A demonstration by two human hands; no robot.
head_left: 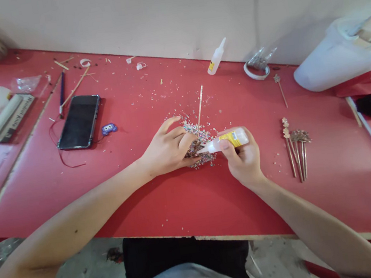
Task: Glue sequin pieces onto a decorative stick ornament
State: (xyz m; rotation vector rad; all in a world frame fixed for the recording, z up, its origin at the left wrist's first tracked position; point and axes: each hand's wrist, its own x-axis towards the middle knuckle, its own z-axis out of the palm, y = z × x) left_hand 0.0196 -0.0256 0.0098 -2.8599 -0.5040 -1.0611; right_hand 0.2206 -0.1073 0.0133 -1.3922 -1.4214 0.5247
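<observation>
My right hand (pixel 244 158) grips a small glue bottle (pixel 227 140) with a yellow label, its nozzle pointing left into a pile of small multicoloured pieces (pixel 199 137) on the red table (pixel 165 193). My left hand (pixel 169 148) rests on that pile with its fingers pinched together on something small that I cannot make out, right at the nozzle tip. A thin wooden stick (pixel 200 104) lies beyond the pile, angled away from me.
A black phone (pixel 79 122) lies at the left, a blue pen (pixel 60 93) behind it. A second glue bottle (pixel 216 57) leans at the wall. Several finished decorated sticks (pixel 296 148) lie at the right. A white plastic bag (pixel 337 58) sits far right.
</observation>
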